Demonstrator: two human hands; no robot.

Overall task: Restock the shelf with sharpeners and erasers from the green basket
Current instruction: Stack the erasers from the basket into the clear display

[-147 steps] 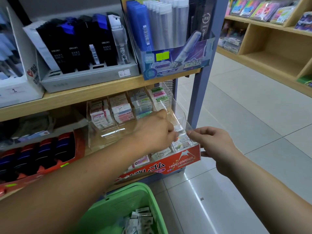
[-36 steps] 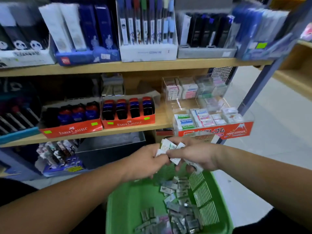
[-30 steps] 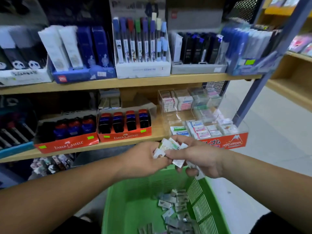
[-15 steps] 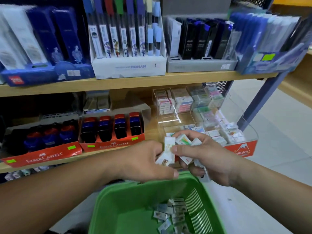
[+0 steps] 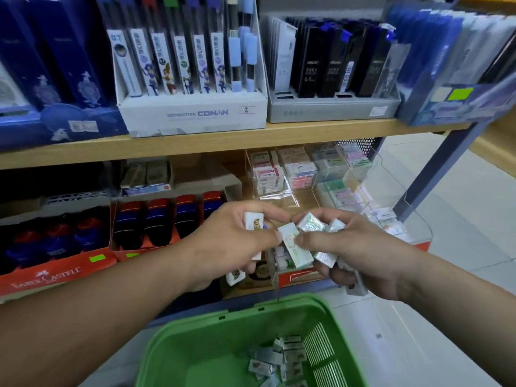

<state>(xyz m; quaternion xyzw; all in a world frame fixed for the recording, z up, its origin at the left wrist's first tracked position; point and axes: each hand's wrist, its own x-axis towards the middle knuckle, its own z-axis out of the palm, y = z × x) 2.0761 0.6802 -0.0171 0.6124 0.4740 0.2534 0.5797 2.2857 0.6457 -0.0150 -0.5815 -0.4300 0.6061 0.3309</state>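
On the head camera, my hands hid most of the red eraser box [image 5: 300, 275], and blur made the wrapper print unreadable. My left hand [image 5: 229, 244] was curled round a couple of erasers [image 5: 296, 244], and my right hand [image 5: 363, 252] clutched a bunch. More lay in the green basket [image 5: 206, 342], whose near edge was cut off. Half a second earlier the box's printed front had shown beside my right wrist; now only a red sliver did.

You can read "DETECTIVE CONAN" and the number "2" on the white box [image 5: 192, 114] at 12 o'clock. The pen pack [image 5: 122, 60] at its left end says "0.7". At 1 o'clock, a black pack [image 5: 309, 68] says "0.7" too. At 9 o'clock, the red box [image 5: 47, 276] says "FABER-CASTELL".
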